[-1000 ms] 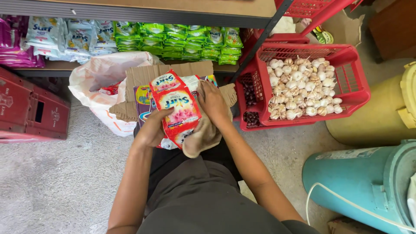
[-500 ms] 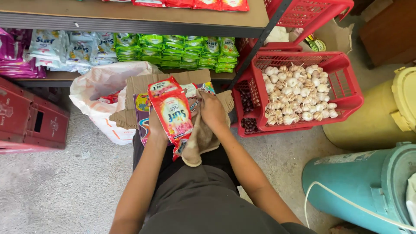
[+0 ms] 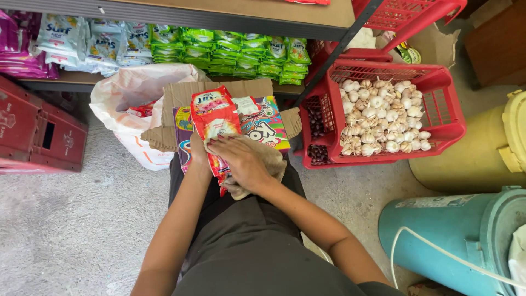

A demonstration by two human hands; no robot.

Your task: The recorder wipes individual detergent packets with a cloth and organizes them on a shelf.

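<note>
left hand (image 3: 198, 149): grips red packet (image 3: 215, 121) from behind | right hand (image 3: 244, 160): flat, fingers spread, pressing cloth (image 3: 271, 164) on packet

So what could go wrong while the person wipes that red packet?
The red packet stands propped by the left hand only, so a hard wipe from the right hand with the cloth might tip it off the lap. It could also nudge the colourful box behind it. The basket of garlic sits close to that elbow.
</note>
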